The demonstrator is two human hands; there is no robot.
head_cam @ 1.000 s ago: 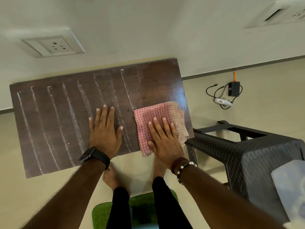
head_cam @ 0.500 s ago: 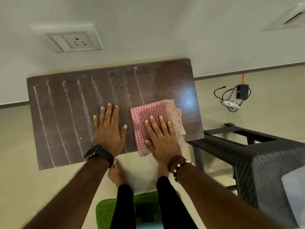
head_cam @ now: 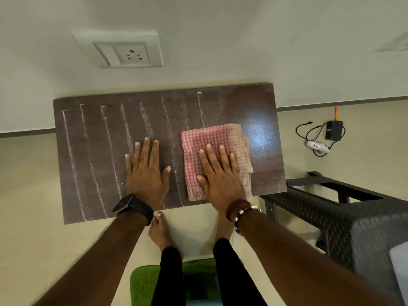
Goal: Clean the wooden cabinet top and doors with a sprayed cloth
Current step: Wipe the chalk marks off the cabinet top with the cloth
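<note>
The dark brown wooden cabinet top [head_cam: 95, 164] stands against the wall and carries several white streaks running front to back across its left and middle. A folded red-and-white checked cloth [head_cam: 212, 142] lies flat on the right part of the top. My right hand [head_cam: 219, 173] presses palm-down on the cloth with fingers spread. My left hand [head_cam: 146, 171] rests flat and bare on the wood just left of the cloth, holding nothing. The far right of the top looks glossy and streak-free.
A dark woven-pattern stool [head_cam: 344, 219] stands close to the cabinet's right side. A black charger with cable [head_cam: 333, 131] and a white device [head_cam: 316, 146] lie on the floor beyond. A wall socket [head_cam: 125, 53] sits above the cabinet. A green mat [head_cam: 143, 283] lies under my feet.
The cloth under my right hand has slid slightly left and away from the front edge. My left hand stays flat in place. The camera view has shifted.
</note>
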